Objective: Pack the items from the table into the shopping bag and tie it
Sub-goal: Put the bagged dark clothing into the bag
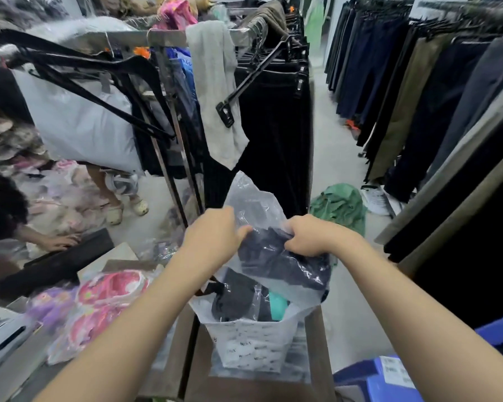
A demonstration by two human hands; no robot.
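Observation:
A white printed shopping bag stands open on the table's right end, holding dark clothes and a teal item. Above its mouth I hold a dark garment in a clear plastic wrap. My left hand grips the wrap's left edge, fingers curled. My right hand clutches the wrap's top right. The loose clear end of the wrap sticks up behind my hands.
Pink and purple packed clothes lie on the table at left. A clothes rack with black trousers stands straight ahead, another rack at right. Another person's hand reaches in at left. Blue stools sit at lower right.

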